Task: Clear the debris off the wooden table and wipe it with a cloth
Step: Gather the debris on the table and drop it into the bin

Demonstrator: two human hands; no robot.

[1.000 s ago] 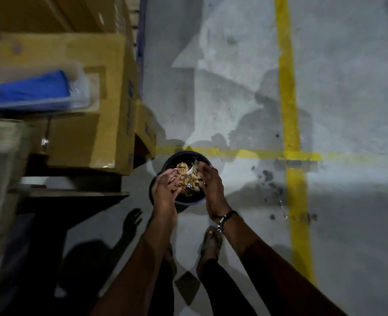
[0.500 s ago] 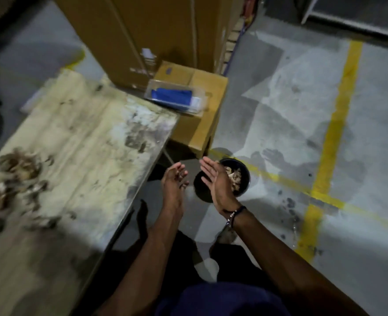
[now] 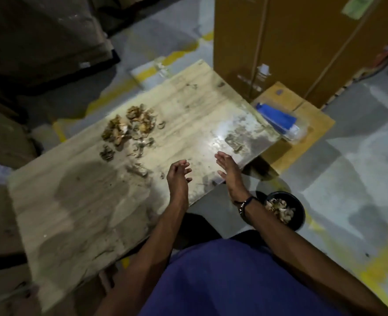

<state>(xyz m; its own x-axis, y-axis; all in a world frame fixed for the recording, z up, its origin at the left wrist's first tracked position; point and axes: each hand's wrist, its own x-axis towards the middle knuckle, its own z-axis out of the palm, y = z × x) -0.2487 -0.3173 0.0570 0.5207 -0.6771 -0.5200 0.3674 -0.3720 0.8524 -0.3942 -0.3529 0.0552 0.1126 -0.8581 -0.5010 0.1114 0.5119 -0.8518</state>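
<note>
The pale, stained wooden table runs from lower left to upper right. A heap of brown debris lies on its far middle, with smaller scraps nearer to me. My left hand hovers over the near right part of the table, fingers loosely bent, holding nothing. My right hand is beside it at the table's right edge, fingers straight, palm facing left, empty. A black bin on the floor at the right holds debris. A blue cloth in a clear wrapper lies on a low cardboard box.
The low cardboard box sits past the table's far right corner, with a tall cardboard box behind it. Dark bulky shapes fill the upper left. Grey concrete floor with yellow lines lies on the right.
Both hands left the black bin, where they dropped debris, and rose to the table's right edge. My view swung left from the floor onto the table.
</note>
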